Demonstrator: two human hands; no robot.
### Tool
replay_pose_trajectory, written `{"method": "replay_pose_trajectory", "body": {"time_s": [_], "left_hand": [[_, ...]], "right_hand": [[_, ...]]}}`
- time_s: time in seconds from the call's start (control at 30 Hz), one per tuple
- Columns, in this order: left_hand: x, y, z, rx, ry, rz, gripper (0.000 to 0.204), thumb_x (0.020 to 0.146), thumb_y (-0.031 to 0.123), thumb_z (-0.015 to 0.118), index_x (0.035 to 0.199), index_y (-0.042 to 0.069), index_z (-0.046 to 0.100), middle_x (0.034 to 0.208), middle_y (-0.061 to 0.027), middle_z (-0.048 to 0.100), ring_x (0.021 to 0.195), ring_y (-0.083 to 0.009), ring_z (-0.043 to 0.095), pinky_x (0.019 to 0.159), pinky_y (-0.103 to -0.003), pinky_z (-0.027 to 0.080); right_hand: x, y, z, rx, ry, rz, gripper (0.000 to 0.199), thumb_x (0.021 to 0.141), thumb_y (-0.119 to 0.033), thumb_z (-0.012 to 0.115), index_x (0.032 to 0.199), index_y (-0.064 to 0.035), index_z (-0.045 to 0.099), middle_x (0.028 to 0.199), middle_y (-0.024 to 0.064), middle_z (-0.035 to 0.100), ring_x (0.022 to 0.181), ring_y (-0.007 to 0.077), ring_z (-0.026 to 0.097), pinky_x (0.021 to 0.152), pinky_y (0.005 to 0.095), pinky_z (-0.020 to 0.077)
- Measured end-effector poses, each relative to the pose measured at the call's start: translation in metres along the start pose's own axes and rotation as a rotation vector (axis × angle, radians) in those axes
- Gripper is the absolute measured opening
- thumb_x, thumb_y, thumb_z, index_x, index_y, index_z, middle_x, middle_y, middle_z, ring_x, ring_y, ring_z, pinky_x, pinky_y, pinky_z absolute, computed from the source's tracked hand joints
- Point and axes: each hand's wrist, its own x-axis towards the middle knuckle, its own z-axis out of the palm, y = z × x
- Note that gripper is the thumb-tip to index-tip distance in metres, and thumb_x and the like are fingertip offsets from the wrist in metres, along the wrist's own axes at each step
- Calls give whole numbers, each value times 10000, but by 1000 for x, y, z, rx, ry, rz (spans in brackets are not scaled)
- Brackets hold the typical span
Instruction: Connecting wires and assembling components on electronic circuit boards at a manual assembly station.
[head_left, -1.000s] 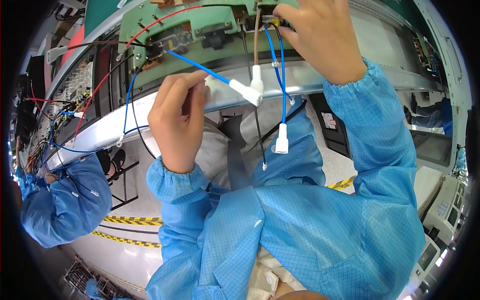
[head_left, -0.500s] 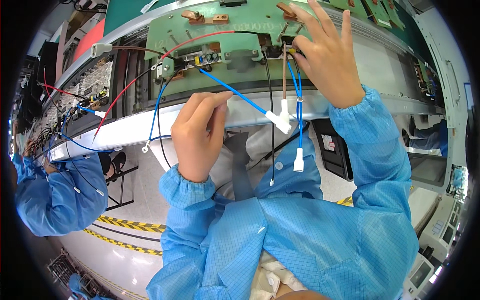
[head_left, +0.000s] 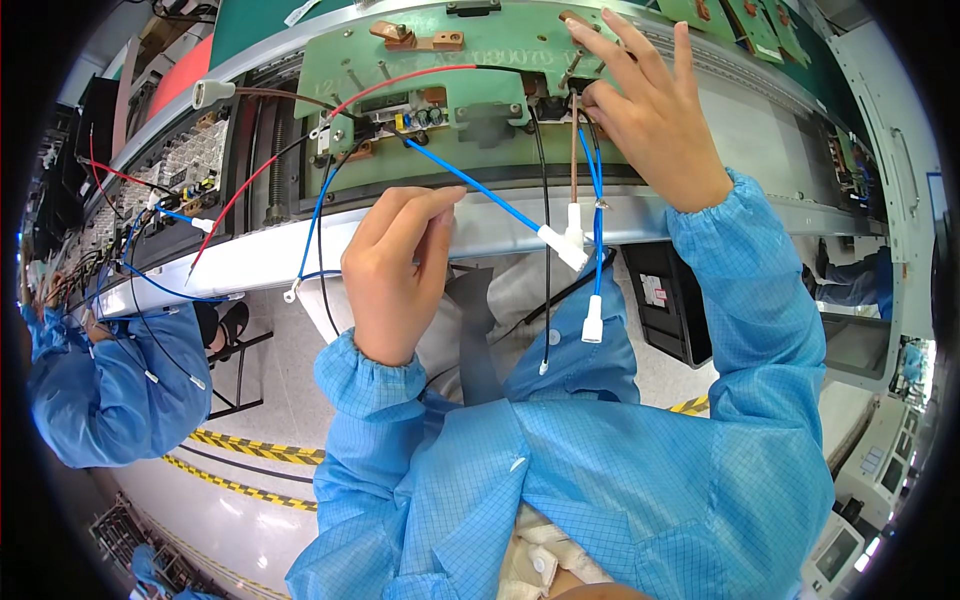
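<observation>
My left hand [head_left: 395,265] hovers over the silver rail with its fingers curled together. Its fingertips are close to a blue wire [head_left: 475,185] that ends in a white sleeved connector [head_left: 563,247]; nothing shows between them. At the right end of the green fixture board [head_left: 400,70], my right hand [head_left: 655,120] pinches with thumb and forefinger, the other fingers spread. What the pinch holds is hidden; a black wire passes just below it. Beside it hang a brown wire [head_left: 574,150] and a pair of blue wires [head_left: 598,235] ending in a white connector [head_left: 592,320].
The silver rail [head_left: 270,250] runs across in front of me. A red-and-black wire [head_left: 400,78] arches over the board, and a long black wire [head_left: 543,220] hangs from it. At left, a co-worker's blue sleeve [head_left: 130,390] is near more wired boards. A black crate [head_left: 665,305] stands below.
The green board and its wires sit slightly farther right and lower in the picture. My right hand stays at the board's right end, its fingers slightly lower. My left hand has hardly moved.
</observation>
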Motion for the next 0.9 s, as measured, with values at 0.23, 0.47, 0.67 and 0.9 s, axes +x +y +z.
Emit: {"method": "replay_pose_trajectory", "body": {"time_s": [0.23,0.47,0.67,0.9], "left_hand": [[0,-1,-1,16,22,31,164,850,-38,629,982,36,691,835,-63,615,573,-144,516,514,-268,419],[1,-2,-2,20,28,50,161,845,-44,635,976,31,689,837,-64,617,571,-143,517,514,-268,415],[-3,-5,1,19,24,28,157,847,-46,633,972,31,689,837,-61,617,570,-138,514,513,-268,413],[-4,-6,1,33,21,31,156,849,-44,632,972,32,690,837,-57,615,574,-130,514,516,-260,414]], "right_hand": [[2,3,-6,82,-69,16,154,755,-189,698,773,-93,578,1410,111,465,1349,319,368,1082,685,204],[5,0,-6,77,-85,77,176,729,-182,716,776,-77,582,1412,110,461,1361,330,349,1079,685,201],[-1,-5,0,67,-62,103,171,719,-165,713,746,-66,576,1419,99,459,1363,339,348,1075,689,204],[-2,-4,2,72,-45,102,146,713,-159,715,723,-74,596,1413,95,467,1361,338,352,1072,695,208]]}}
